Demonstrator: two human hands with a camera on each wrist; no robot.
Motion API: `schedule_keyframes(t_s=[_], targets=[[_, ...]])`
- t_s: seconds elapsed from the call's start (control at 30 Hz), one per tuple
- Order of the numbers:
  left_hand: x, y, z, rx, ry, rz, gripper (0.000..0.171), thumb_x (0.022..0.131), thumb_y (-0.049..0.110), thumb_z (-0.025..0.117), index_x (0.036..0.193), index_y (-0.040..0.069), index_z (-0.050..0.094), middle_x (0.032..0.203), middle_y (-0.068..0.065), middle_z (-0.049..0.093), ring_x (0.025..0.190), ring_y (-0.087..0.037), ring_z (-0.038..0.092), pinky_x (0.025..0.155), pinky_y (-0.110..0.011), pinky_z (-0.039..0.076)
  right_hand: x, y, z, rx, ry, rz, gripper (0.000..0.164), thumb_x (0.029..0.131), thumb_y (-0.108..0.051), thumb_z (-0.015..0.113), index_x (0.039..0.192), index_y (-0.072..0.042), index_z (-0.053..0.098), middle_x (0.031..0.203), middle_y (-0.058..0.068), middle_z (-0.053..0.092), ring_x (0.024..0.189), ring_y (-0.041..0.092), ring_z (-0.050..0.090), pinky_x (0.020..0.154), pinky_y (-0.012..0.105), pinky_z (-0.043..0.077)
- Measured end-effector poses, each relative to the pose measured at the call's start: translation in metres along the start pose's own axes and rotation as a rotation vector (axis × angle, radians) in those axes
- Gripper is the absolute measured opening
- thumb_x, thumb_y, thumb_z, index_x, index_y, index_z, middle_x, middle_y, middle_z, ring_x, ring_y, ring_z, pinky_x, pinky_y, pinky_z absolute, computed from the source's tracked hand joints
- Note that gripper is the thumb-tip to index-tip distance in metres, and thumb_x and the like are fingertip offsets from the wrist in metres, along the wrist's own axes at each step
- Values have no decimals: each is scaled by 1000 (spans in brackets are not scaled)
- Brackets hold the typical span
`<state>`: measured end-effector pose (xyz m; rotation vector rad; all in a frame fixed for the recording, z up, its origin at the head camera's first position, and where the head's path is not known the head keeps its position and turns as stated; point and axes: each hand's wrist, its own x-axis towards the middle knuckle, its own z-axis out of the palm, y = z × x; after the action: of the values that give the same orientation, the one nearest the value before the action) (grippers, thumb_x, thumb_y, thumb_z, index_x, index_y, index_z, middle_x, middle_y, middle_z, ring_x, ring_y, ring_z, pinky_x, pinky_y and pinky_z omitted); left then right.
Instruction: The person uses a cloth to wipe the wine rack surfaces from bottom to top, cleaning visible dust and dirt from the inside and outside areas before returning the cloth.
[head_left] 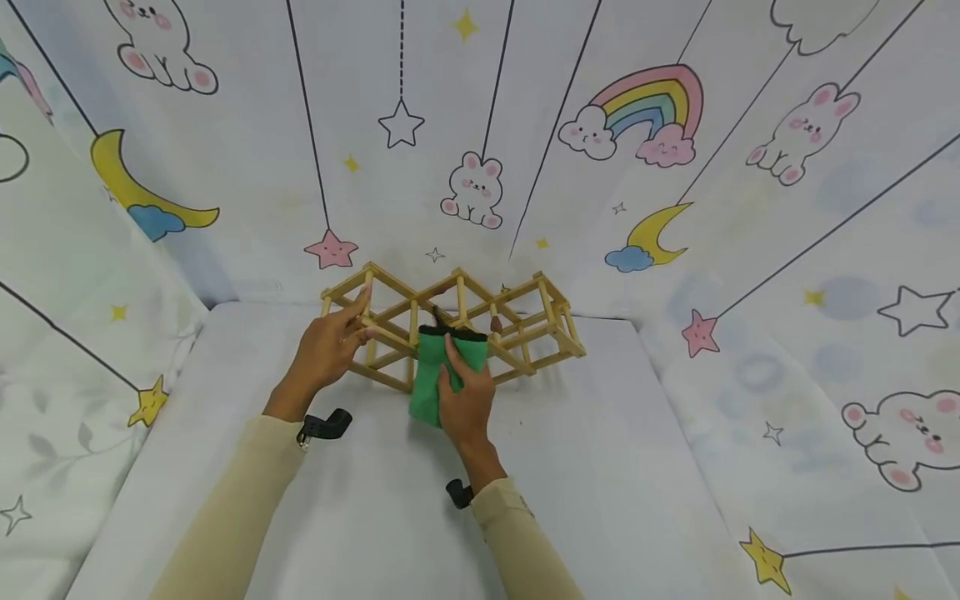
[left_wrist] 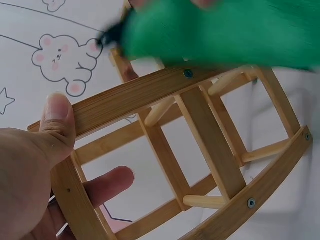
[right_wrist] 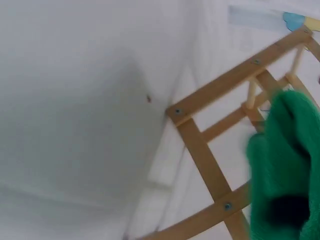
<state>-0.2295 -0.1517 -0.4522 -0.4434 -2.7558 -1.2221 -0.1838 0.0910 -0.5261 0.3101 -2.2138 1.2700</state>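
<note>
A wooden lattice rack (head_left: 461, 292), a wine-rack-like frame of screwed slats and round dowels, stands at the back of the table. My left hand (head_left: 326, 354) grips its left end; in the left wrist view the thumb lies on one side of a slat (left_wrist: 211, 145) frame corner and fingers pass behind. With my right hand (head_left: 467, 398) I hold a green cloth (head_left: 426, 396) with a black edge against the middle of the rack, index finger extended along it. The cloth (right_wrist: 285, 165) blurs in both wrist views and covers part of the slats.
The white table (head_left: 360, 517) reaches the fabric wall (head_left: 405, 192) close behind the rack, printed with bears, stars and rainbows. More printed fabric hangs at both sides. Black wrist cameras (head_left: 327, 423) sit on both wrists. A small dark speck (right_wrist: 148, 98) lies on the white surface.
</note>
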Motion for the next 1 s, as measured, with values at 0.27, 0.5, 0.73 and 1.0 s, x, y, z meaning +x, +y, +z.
schedule_keyframes(t_s=[0.27, 0.5, 0.73, 1.0], targets=[[1, -1, -1, 3, -6, -1, 72, 107, 30, 62, 169, 19, 28, 128, -29, 72, 111, -47, 70, 104, -67, 49, -6, -4, 5, 30, 91, -44, 48, 98, -2, 72, 144, -13, 66, 142, 22, 64, 125, 32, 67, 100, 43, 61], [1, -2, -7, -12, -31, -7, 73, 107, 31, 63, 169, 21, 26, 145, -28, 63, 126, -49, 65, 108, -69, 47, -5, -10, 5, -44, -143, 98, 49, 99, -9, 75, 144, -26, 66, 137, 16, 70, 119, 26, 70, 91, 35, 62], [16, -8, -32, -124, -108, 34, 60, 110, 34, 61, 165, 18, 40, 158, -23, 55, 143, -46, 52, 113, -67, 45, 7, -22, 1, 95, 19, -41, 49, 101, -8, 71, 149, -17, 63, 152, 16, 58, 134, 29, 62, 102, 43, 59], [48, -16, -48, -180, 9, -14, 50, 101, 25, 76, 147, 9, 64, 153, -18, 61, 143, -43, 54, 115, -63, 45, -3, -20, 14, -40, -50, 32, 49, 98, -6, 73, 144, -21, 68, 139, 19, 66, 119, 28, 70, 92, 39, 63]])
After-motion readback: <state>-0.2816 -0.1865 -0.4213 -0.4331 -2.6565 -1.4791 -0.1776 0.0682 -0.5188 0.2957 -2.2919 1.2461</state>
